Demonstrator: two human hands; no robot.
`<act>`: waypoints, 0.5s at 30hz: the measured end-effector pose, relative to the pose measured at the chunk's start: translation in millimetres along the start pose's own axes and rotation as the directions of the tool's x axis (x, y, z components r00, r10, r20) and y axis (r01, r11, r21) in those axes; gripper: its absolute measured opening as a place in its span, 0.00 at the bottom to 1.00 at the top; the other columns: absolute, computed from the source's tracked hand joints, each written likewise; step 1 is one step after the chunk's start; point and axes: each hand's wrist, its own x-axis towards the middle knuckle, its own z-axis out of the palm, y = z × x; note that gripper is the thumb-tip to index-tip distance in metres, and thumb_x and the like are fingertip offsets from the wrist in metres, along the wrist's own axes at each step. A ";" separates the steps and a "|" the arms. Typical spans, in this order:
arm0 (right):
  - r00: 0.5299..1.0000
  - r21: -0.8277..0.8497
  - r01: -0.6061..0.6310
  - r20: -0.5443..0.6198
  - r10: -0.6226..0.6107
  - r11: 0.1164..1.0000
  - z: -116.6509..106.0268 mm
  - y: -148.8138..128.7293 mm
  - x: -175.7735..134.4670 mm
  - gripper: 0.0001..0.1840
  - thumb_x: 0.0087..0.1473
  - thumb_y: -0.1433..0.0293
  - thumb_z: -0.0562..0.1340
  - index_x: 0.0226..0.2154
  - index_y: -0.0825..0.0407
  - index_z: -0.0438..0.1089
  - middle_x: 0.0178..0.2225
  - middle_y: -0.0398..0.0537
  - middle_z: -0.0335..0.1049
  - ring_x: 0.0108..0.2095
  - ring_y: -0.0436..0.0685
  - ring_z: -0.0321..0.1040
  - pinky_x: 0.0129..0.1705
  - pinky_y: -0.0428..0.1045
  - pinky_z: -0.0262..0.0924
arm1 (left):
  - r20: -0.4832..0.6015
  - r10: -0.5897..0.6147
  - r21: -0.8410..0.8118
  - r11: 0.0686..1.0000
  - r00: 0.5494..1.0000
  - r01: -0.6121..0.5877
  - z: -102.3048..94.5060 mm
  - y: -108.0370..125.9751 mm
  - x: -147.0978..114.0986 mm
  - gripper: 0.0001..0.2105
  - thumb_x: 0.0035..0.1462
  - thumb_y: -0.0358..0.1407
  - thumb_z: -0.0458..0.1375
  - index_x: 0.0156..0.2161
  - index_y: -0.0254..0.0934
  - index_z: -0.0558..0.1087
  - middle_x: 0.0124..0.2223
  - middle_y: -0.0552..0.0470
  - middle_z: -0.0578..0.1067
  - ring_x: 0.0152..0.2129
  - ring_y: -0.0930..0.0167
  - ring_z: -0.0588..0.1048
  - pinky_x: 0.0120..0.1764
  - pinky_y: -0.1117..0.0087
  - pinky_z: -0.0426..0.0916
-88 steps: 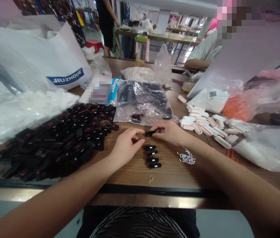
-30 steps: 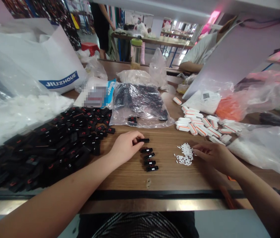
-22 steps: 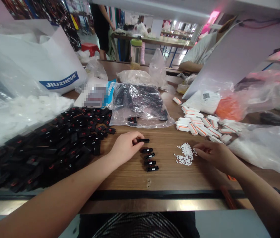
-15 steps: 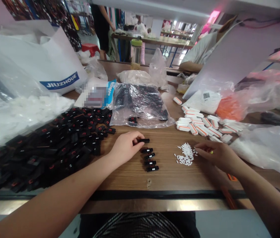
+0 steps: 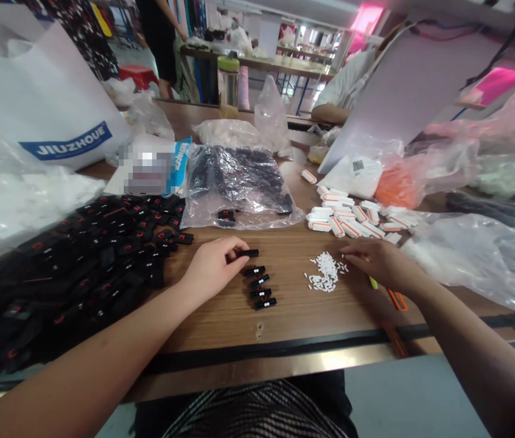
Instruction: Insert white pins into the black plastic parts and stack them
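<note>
My left hand [image 5: 219, 261] is closed, thumb and fingers pinching a black connector housing [image 5: 251, 253]. Just below it, several similar black connector housings [image 5: 261, 293] lie in a column, each with small white dots on its face. To the right, a loose pile of tiny white pegs [image 5: 325, 271] is spread on the wood. At the pile's right edge my right hand [image 5: 369, 260] is pinched shut, with what looks like one tiny white peg at its fingertips. A big heap of black housings [image 5: 115, 255] covers the left of the table.
A clear bag of black parts [image 5: 239, 176] lies behind the hands. White blocks with orange stripes [image 5: 349, 213] are scattered at the back right, beside plastic bags [image 5: 481, 255]. Orange tools [image 5: 397, 299] lie under my right forearm. A bottle [image 5: 229, 88] stands at the back; other people are beyond.
The view has shifted, so most of the scene sits further left. My right hand has drawn slightly away from the peg pile. My left hand keeps its hold on the black housing.
</note>
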 end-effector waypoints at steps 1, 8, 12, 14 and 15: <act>1.000 0.011 -0.015 0.010 0.014 1.000 -1.1 -1.2 -0.1 0.17 0.55 0.63 0.59 0.41 0.51 0.80 0.42 0.49 0.80 0.40 0.60 0.76 0.43 0.54 0.66 | 0.002 -0.010 0.000 1.000 1.000 0.010 -0.2 0.3 0.0 0.06 0.55 0.34 0.63 0.39 0.40 0.77 0.29 0.56 0.75 0.27 0.70 0.73 0.34 0.69 0.65; 0.992 0.020 -0.126 0.014 0.126 0.992 -2.3 -2.2 0.2 0.17 0.54 0.58 0.60 0.36 0.49 0.80 0.34 0.48 0.81 0.34 0.60 0.75 0.37 0.53 0.64 | 0.037 -0.029 0.021 0.999 0.999 0.028 -2.8 4.6 -0.6 0.06 0.56 0.34 0.62 0.39 0.40 0.77 0.30 0.55 0.76 0.28 0.70 0.73 0.35 0.69 0.65; 0.984 -0.019 -0.180 0.003 0.180 0.983 1.5 1.1 -0.8 0.17 0.53 0.57 0.61 0.34 0.49 0.81 0.31 0.47 0.80 0.32 0.60 0.75 0.33 0.52 0.63 | 0.039 -0.035 0.024 0.999 0.999 0.034 -4.2 7.3 -0.6 0.06 0.56 0.33 0.61 0.39 0.39 0.77 0.31 0.55 0.76 0.28 0.70 0.73 0.35 0.69 0.65; 0.984 -0.063 -0.176 -0.039 0.174 0.982 2.9 -1.2 -2.6 0.16 0.53 0.57 0.61 0.33 0.48 0.81 0.31 0.47 0.80 0.31 0.60 0.75 0.32 0.52 0.62 | 0.038 -0.040 0.023 0.999 0.998 0.040 -4.5 7.9 -0.4 0.05 0.56 0.33 0.62 0.39 0.39 0.77 0.31 0.55 0.76 0.28 0.70 0.73 0.35 0.69 0.65; 0.986 -0.093 -0.157 -0.066 0.151 0.983 3.4 -3.4 -3.6 0.15 0.53 0.58 0.61 0.32 0.47 0.81 0.30 0.47 0.80 0.29 0.60 0.74 0.31 0.51 0.61 | 0.038 -0.045 0.022 0.999 0.998 0.044 -4.5 7.9 -0.4 0.06 0.56 0.33 0.62 0.39 0.39 0.77 0.30 0.55 0.76 0.28 0.71 0.73 0.35 0.69 0.65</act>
